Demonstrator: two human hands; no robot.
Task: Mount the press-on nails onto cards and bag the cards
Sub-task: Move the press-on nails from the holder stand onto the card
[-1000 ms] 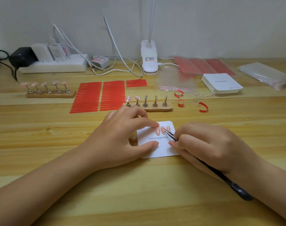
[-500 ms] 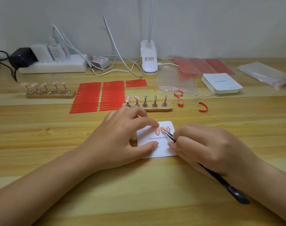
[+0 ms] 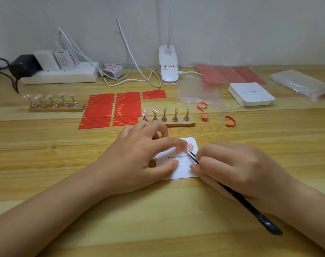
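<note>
Mounting is partly done: pink press-on nails (image 3: 190, 146) sit on the white square card (image 3: 183, 166) at centre, held flat by the left hand (image 3: 139, 160) while the right hand (image 3: 237, 169) pinches black tweezers (image 3: 192, 156); two nails on the near wooden stand (image 3: 178, 123), five on the far-left stand (image 3: 56, 107) and all bagging remain.

The left hand (image 3: 139, 158) hides part of the card (image 3: 183, 167) and its print
</note>
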